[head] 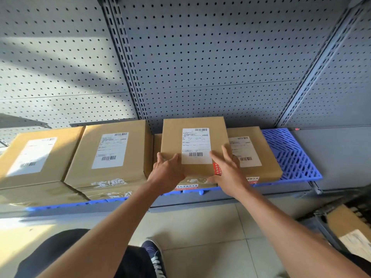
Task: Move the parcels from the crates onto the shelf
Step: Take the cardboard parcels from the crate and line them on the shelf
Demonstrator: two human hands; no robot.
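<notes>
- Shelf [331, 157]: grey metal, pegboard back [200, 57], blue slatted mat [291, 155] along its deck; the mat's right end is bare, and the shelf deck right of it is bare grey.
- Left box [40, 157]: at the shelf's left end, label up, lying on another box.
- Second box [112, 153]: just right of it, touching, also stacked on a box beneath; torn tape on its front face.
- Top parcel [192, 145]: mid-shelf, label up, lying on lower parcels, back edge near the pegboard.
- Right parcel [259, 153]: partly under the top parcel, on the mat, front edge at the shelf's front edge.
- Crate [349, 223]: lower right corner of view, on the floor, cardboard inside; only partly visible.
- Left hand [166, 173]: fingers spread flat on the top parcel's front-left corner, thumb on top.
- Right hand [228, 171]: fingers straight and splayed on the parcel's front-right corner, pressing, not wrapped round it.
- Shoe [154, 255]: dark with white laces, on the tiled floor below the shelf.
</notes>
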